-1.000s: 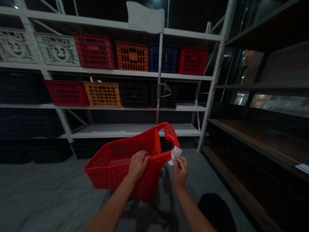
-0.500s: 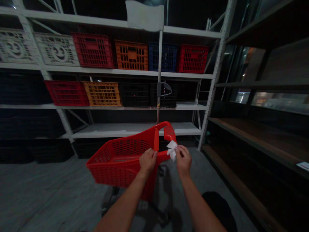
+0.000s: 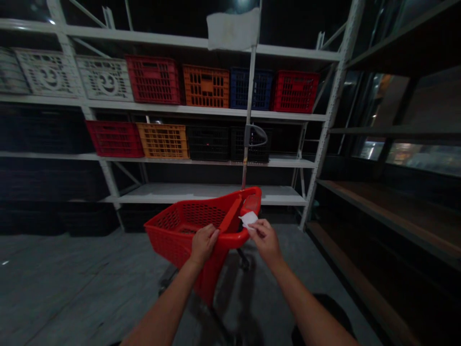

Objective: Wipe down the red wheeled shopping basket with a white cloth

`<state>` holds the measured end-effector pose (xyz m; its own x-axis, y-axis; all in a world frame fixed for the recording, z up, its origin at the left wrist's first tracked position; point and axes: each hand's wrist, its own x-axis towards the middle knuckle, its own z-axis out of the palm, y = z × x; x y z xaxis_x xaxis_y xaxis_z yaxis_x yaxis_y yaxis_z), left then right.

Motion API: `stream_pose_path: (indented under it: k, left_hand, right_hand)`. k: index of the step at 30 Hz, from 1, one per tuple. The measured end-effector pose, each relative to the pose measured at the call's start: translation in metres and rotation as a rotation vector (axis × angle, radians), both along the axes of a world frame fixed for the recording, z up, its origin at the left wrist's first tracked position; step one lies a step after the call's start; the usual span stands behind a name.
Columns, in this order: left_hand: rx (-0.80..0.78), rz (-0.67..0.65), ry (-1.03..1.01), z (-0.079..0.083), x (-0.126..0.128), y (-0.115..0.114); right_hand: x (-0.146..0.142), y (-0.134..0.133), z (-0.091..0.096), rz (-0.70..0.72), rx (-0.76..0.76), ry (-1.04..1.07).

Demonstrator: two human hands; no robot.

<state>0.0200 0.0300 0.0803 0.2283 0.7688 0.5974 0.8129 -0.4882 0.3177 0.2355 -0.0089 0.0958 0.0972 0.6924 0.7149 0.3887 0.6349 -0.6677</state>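
A red plastic shopping cart (image 3: 169, 245) stands on the floor in front of me, its handle end turned to the right. My left hand (image 3: 204, 244) is closed around the cart's near top rim, close to the handle. Between the fingertips of my right hand (image 3: 265, 240) is a crumpled white tissue (image 3: 249, 219). That hand is at the near corner of the handle (image 3: 254, 202), with the tissue over the gap by it; whether the tissue touches the plastic I cannot tell. From the handle side rises a pole (image 3: 250, 96) with a white flag (image 3: 233, 30).
Behind the cart a white metal rack (image 3: 201, 109) bears red, orange, blue, black and white crates, such as an orange crate (image 3: 206, 86). To the right are dark wooden shelves (image 3: 378, 204). Grey floor (image 3: 72, 278) extends to the left. A dark round shape (image 3: 329, 312) is at lower right.
The cart has turned a little, with its handle now swung nearer me. My left hand shows further left on it. The right hand with the tissue has moved slightly left.
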Motion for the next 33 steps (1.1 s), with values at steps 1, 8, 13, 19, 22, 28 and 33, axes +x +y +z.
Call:
stream_pose_path:
  k: [1,8,13,19,22,28,33]
  left_hand:
    - [-0.01,-0.019,-0.001,0.001,-0.005,0.0]
    - [-0.043,-0.062,0.009,0.011,-0.03,-0.002]
    - [0.058,-0.024,-0.029,0.033,-0.018,-0.029]
    - [-0.096,0.191,0.195,0.063,0.043,-0.067]
    - [-0.124,0.294,0.27,0.066,0.056,-0.067]
    - [-0.109,0.32,0.313,0.059,0.046,-0.059]
    - [-0.08,0.331,0.311,0.054,0.032,-0.058]
  right_hand:
    - [-0.002,-0.001,-0.001,0.023,0.002,-0.015]
    - [-0.001,0.031,0.013,-0.089,0.086,-0.104]
    - [-0.014,0.009,0.022,0.076,0.131,-0.35]
    - [-0.012,0.032,0.04,0.152,0.175,-0.596]
    - [-0.004,0.069,0.058,0.016,0.062,-0.704]
    - [-0.016,0.09,0.072,0.124,0.011,-0.782]
    - [-0.018,0.081,0.072,0.367,0.102,-0.803]
